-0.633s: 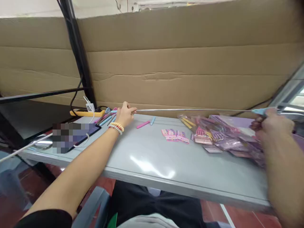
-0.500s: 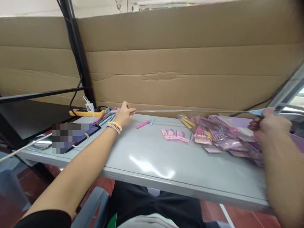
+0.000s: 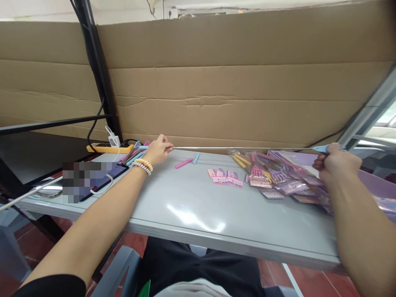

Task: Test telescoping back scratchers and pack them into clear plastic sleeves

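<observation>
A thin metal rod (image 3: 235,148) stretches level across the back of the table between my two hands. It looks like an extended telescopic back scratcher, with a light blue handle (image 3: 321,148) at its right end. My right hand (image 3: 338,163) is wrapped round that handle. At the other end, my left hand (image 3: 159,149) pinches the rod close to a light blue claw head (image 3: 138,144). Behind the left wrist lie several more pink and blue scratchers (image 3: 133,158), partly covered by the hand. A pink tube (image 3: 184,163) and a short blue tube (image 3: 196,158) lie below the rod.
Small pink printed cards (image 3: 225,177) lie mid-table. To their right is a heap of bagged scratchers (image 3: 281,177) beside a purple bin (image 3: 371,181). On the left are a phone (image 3: 119,170) with a white cable and a yellow power strip (image 3: 108,148). Cardboard (image 3: 216,82) stands behind the table.
My right hand has moved a little to the left with the blue handle, so the visible rod span is slightly shorter. My left hand keeps its pinch. The view has shifted slightly.
</observation>
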`<state>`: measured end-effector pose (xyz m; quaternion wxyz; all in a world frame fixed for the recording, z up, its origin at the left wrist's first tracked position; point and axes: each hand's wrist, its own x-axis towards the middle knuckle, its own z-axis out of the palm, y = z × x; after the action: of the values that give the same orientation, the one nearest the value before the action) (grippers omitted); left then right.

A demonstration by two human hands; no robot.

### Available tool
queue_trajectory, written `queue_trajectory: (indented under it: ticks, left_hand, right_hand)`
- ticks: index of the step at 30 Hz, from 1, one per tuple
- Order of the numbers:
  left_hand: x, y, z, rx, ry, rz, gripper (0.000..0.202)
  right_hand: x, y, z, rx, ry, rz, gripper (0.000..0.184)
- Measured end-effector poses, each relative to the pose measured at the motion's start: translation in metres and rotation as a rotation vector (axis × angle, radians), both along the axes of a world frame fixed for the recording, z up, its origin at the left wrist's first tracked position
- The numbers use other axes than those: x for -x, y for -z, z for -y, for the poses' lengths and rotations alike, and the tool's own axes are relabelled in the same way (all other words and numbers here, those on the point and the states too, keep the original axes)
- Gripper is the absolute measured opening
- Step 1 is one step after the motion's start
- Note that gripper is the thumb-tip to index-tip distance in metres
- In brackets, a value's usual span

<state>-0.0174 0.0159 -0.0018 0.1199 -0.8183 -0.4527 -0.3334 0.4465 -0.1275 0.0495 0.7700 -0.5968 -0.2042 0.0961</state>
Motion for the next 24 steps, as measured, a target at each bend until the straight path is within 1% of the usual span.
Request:
queue_trajectory:
  ticks: [3,4,6,8,11,13,16,18,20,21,22,24]
  left_hand:
    - [-0.001,-0.001,0.003,0.007,-0.009,-0.038,0.028]
    - [-0.004,-0.001,0.006,0.012,0.005,-0.055,0.028]
    - [-0.016,-0.002,0.015,0.01,0.056,-0.107,0.028]
    - [-0.033,-0.003,0.026,-0.024,0.103,-0.164,0.027]
    - [-0.054,-0.004,0.043,-0.111,0.087,-0.175,0.027]
    - [-0.06,-0.004,0.049,-0.139,0.064,-0.172,0.025]
    - [-0.065,-0.004,0.057,-0.144,0.063,-0.203,0.024]
    - [-0.073,-0.004,0.064,-0.147,0.096,-0.225,0.023]
    - [-0.085,-0.003,0.074,-0.153,0.16,-0.229,0.024]
    - [-0.092,-0.002,0.079,-0.158,0.199,-0.223,0.027]
    - [-0.097,-0.001,0.083,-0.164,0.21,-0.201,0.034]
    - [-0.105,0.001,0.09,-0.17,0.227,-0.18,0.045]
  right_hand:
    - [0.008,-0.005,0.004,-0.034,-0.027,-0.121,0.025]
    - [0.013,-0.006,0.005,-0.031,-0.031,-0.088,0.025]
    - [0.028,-0.004,0.004,0.013,-0.083,0.025,0.026]
    - [0.047,0.002,0.0,0.057,-0.199,0.133,0.026]
    - [0.073,0.014,-0.011,0.077,-0.386,0.246,0.031]
    - [0.082,0.02,-0.016,0.076,-0.461,0.306,0.035]
    - [0.093,0.027,-0.018,0.135,-0.568,0.433,0.039]
    - [0.107,0.032,-0.017,0.199,-0.669,0.527,0.046]
    - [0.129,0.038,-0.015,0.253,-0.811,0.647,0.055]
    - [0.142,0.041,-0.015,0.273,-0.891,0.717,0.059]
    - [0.154,0.045,-0.014,0.235,-0.929,0.755,0.062]
    - [0.172,0.051,-0.013,0.171,-0.935,0.784,0.066]
